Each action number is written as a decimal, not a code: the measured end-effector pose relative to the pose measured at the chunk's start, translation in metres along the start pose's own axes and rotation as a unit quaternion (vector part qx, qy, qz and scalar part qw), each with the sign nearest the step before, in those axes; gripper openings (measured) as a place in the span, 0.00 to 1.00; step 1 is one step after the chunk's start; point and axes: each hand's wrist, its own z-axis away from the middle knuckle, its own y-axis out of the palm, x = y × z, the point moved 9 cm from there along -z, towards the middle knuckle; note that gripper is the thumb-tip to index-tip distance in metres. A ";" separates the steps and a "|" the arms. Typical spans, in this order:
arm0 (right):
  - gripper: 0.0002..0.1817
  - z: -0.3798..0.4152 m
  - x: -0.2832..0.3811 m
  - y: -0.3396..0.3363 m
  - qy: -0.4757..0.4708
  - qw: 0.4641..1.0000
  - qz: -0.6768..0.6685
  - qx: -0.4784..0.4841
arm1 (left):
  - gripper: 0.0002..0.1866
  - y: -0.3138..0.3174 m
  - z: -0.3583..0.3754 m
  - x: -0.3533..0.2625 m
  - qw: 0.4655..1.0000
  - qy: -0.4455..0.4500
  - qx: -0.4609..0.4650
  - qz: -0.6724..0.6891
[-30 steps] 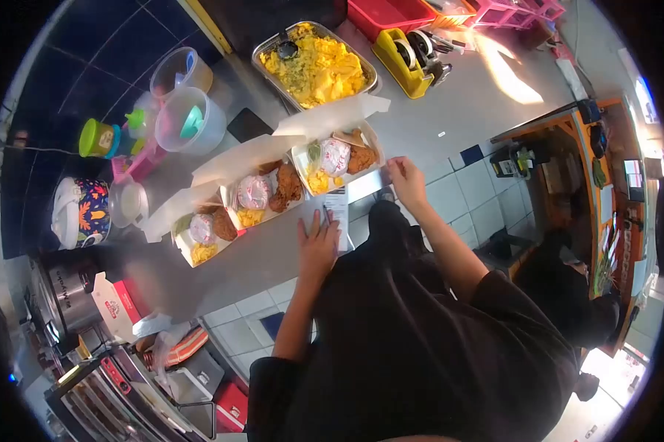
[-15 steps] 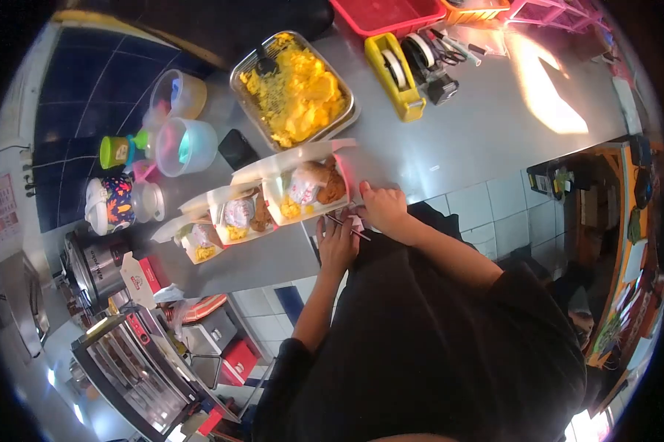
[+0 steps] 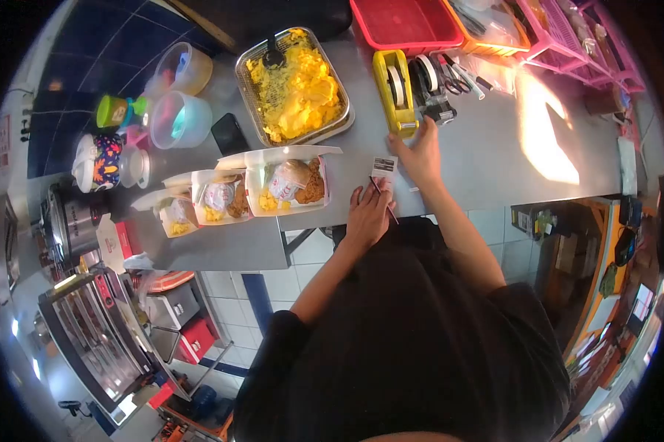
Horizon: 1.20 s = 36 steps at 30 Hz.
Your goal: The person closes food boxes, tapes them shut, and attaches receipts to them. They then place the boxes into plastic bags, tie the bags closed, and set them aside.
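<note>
My left hand (image 3: 367,219) lies at the counter's front edge with a thin dark pen-like stick (image 3: 392,214) between its fingers. Its fingertips overlap a small printed paper slip (image 3: 384,166), which has dark blocks of print. My right hand (image 3: 422,156) is stretched over the counter, thumb and fingers apart. Its fingertips are right at the near end of a yellow tape dispenser (image 3: 400,121). To the left of my hands, three open meal boxes stand in a row; the nearest box (image 3: 288,186) holds fried chicken, a paper-wrapped item and yellow egg.
A metal tray of yellow scrambled food (image 3: 302,88) stands behind the boxes, a black phone (image 3: 229,134) beside it. Scissors (image 3: 456,85) and markers lie right of the dispenser. A red basket (image 3: 409,40) and pink rack (image 3: 560,51) are at the back. Plastic tubs (image 3: 181,121) stand left.
My right hand has moved from the counter edge up to the tape dispenser. My left hand has shifted onto the counter with the stick and slip. The whole view has shifted.
</note>
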 end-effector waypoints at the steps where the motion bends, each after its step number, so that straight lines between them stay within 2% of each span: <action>1: 0.38 -0.008 0.015 0.000 0.004 1.000 -0.016 -0.016 | 0.24 0.000 -0.006 0.001 1.000 -0.022 -0.003 -0.016; 2: 0.41 -0.017 0.016 0.005 0.073 0.996 0.040 0.041 | 0.25 -0.001 -0.012 0.001 0.998 -0.046 -0.007 -0.033; 3: 0.41 -0.020 0.019 0.005 0.065 0.996 0.037 0.043 | 0.25 0.002 -0.019 -0.001 0.998 -0.049 -0.014 -0.038; 5: 0.42 -0.026 0.020 0.000 0.032 0.988 0.144 0.052 | 0.24 0.014 -0.041 -0.002 0.995 -0.089 -0.021 -0.038; 6: 0.41 -0.029 0.022 -0.005 0.031 0.985 0.158 0.054 | 0.20 0.016 -0.052 -0.003 0.995 -0.091 -0.031 -0.018; 7: 0.41 -0.031 0.021 -0.005 0.025 0.985 0.160 0.060 | 0.20 0.018 -0.061 -0.002 0.994 -0.099 -0.035 -0.018; 9: 0.41 -0.035 0.022 -0.009 -0.003 0.982 0.182 0.058 | 0.16 0.017 -0.072 -0.007 0.993 -0.084 -0.074 0.033; 10: 0.43 -0.036 0.017 -0.007 0.015 0.974 0.209 0.083 | 0.18 0.016 -0.070 -0.008 0.992 -0.079 -0.088 0.044; 11: 0.43 -0.038 0.015 -0.007 0.001 0.975 0.202 0.087 | 0.18 0.013 -0.066 -0.002 0.991 -0.084 -0.099 0.033; 13: 0.37 -0.029 -0.002 0.000 -0.009 0.985 0.114 0.128 | 0.17 -0.009 -0.053 0.012 0.973 -0.116 -0.172 0.102; 14: 0.32 -0.024 -0.007 -0.003 -0.045 0.994 0.042 0.090 | 0.17 -0.023 -0.057 0.013 0.977 -0.139 -0.160 0.024; 15: 0.27 -0.015 -0.007 -0.008 -0.078 0.995 -0.029 0.057 | 0.17 -0.038 -0.067 0.015 0.974 -0.153 -0.166 0.018; 17: 0.19 0.010 0.003 -0.036 -0.026 0.999 -0.026 0.000 | 0.19 -0.045 -0.094 0.028 0.982 -0.176 -0.066 -0.029; 18: 0.19 0.026 0.003 -0.033 -0.034 0.999 -0.023 0.019 | 0.20 -0.052 -0.099 0.030 0.985 -0.162 -0.055 -0.034; 20: 0.12 0.051 0.002 -0.035 -0.041 0.991 -0.128 -0.027 | 0.19 -0.103 -0.088 0.021 0.980 -0.172 -0.095 0.014; 22: 0.09 0.076 0.021 0.009 -0.023 0.986 -0.102 0.127 | 0.19 -0.153 -0.054 0.021 0.967 -0.171 -0.170 0.078; 23: 0.11 0.089 0.050 0.033 -0.079 0.975 -0.110 0.173 | 0.19 -0.177 -0.033 0.028 0.957 -0.176 -0.211 0.095; 24: 0.14 0.103 0.045 0.075 -0.029 0.956 -0.125 0.264 | 0.18 -0.189 -0.009 0.045 0.941 -0.212 -0.235 0.123; 26: 0.19 0.116 0.049 0.126 -0.016 0.957 -0.083 0.279 | 0.16 -0.201 0.039 0.086 0.899 -0.290 -0.277 0.176; 27: 0.19 0.119 0.046 0.130 -0.005 0.960 -0.087 0.266 | 0.15 -0.203 0.062 0.108 0.872 -0.331 -0.302 0.197; 28: 0.22 0.117 0.043 0.132 -0.002 0.963 -0.061 0.262 | 0.15 -0.205 0.071 0.119 0.879 -0.319 -0.292 0.200; 30: 0.29 0.110 0.029 0.126 0.022 0.968 -0.011 0.249 | 0.14 -0.208 0.090 0.145 0.856 -0.333 -0.312 0.243; 31: 0.29 0.110 0.025 0.115 0.025 0.970 -0.005 0.241 | 0.14 -0.214 0.088 0.150 0.856 -0.330 -0.309 0.252; 33: 0.28 0.112 0.013 0.083 0.062 0.975 -0.027 0.210 | 0.16 -0.223 0.067 0.141 0.909 -0.244 -0.286 0.180; 34: 0.33 0.109 0.020 0.062 0.056 0.985 -0.020 0.160 | 0.16 -0.232 0.054 0.133 0.927 -0.186 -0.310 0.100; 35: 0.33 0.105 0.027 0.051 0.056 0.986 -0.009 0.158 | 0.16 -0.231 0.040 0.138 0.925 -0.189 -0.312 0.110; 36: 0.36 0.095 0.078 0.010 -0.108 0.991 0.074 -0.006 | 0.18 -0.241 0.024 0.129 0.934 -0.143 -0.323 0.050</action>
